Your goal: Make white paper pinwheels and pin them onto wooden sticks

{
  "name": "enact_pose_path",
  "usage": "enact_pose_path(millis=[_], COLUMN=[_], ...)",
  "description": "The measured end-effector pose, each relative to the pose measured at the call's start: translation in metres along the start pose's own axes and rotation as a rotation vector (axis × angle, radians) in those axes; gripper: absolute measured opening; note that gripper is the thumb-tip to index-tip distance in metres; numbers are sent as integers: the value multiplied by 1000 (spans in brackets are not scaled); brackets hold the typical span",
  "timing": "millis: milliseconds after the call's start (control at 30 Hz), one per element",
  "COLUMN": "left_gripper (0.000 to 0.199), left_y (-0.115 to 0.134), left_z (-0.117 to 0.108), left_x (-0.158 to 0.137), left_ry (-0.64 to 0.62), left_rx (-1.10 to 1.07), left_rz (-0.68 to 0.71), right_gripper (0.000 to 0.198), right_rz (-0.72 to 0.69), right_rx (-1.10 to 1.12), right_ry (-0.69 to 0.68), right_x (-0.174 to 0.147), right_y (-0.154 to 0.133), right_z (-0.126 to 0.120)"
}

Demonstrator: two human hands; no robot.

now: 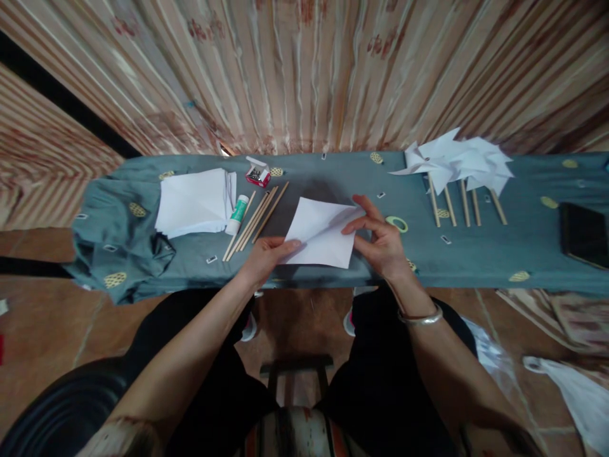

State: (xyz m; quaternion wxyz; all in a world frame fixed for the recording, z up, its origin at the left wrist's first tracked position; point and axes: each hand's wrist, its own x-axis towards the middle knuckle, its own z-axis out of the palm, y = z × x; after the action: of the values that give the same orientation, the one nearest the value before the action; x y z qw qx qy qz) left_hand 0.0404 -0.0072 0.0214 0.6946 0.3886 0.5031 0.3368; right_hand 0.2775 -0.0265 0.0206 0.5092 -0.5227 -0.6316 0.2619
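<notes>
Cloth-covered bench [476,254] carried sticks [259,218] left of the paper sheet [321,244] and pinwheels [469,162] right of it. Left hand [266,256] and right hand [382,244] pinched the paper sheet.

1. Back edge of surface [504,254]: wall [304,76] bars reach beyond. Bare strip between box [258,174] and pinwheels [457,155].
2. Left half: stack [193,203], glue [237,214], sticks [259,218] crowd side by side; hardly any passage between.
3. Middle, near front edge: sheet [321,244] spans left hand [266,254] to right hand [380,244]; way blocked.
4. Front edge, right hand to phone [585,235] by right edge: broad open lane. Tape [403,223] low, just beside right hand.
5. Left front corner: bunched cloth [117,244], uneven.
</notes>
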Motion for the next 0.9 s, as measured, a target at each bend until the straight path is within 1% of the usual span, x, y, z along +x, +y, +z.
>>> enact_pose_path(millis=[67,133,200,233,300,367,467,600,667,733,800,833,867,900], left_gripper=[40,41,42,43,46,47,41,36,35,34,34,34,34,35], left_y=[0,0,3,5,10,16,23,27,29,31,34,36,37,38], left_z=[1,2,2,2,2,2,3,2,0,-3,-7,-10,-12,-15], left_x=[0,1,3,4,7,9,13,18,21,23,25,25,26,26], left_ry=[28,55,83,100,126,132,150,238,282,319,354,369,383,397], left_rx=[-15,-75,-151,-181,-215,-222,-202,-136,-100,-83,-80,-71,-54,-31], left_rz=[-15,1,53,86,151,210,307,412,418,422,447,467,489,511], right_gripper=[12,23,38,40,39,40,40,37,34,34,36,36,34,32], right_rz=[-13,-16,15,57,160,214,222,237,249,267,305,334,368,405], right_rx=[-45,-138,-303,-415,-679,-894,-1021,-1099,-1116,-1083,-987,-903,-780,-612], right_ry=[-19,-22,13,37,9,-54,-75,-88,-110,-128,-135,-130,-115,-99], right_x=[-1,-1,1,1,2,0,-5,-11,-13,-13,-12,-11,-9,-8], right_y=[1,5,12,16,25,31,35,36,38,40,42,42,41,39], right_z=[-4,-13,-28,-35,-49,-55,-55,-53,-54,-56,-57,-57,-56,-54])
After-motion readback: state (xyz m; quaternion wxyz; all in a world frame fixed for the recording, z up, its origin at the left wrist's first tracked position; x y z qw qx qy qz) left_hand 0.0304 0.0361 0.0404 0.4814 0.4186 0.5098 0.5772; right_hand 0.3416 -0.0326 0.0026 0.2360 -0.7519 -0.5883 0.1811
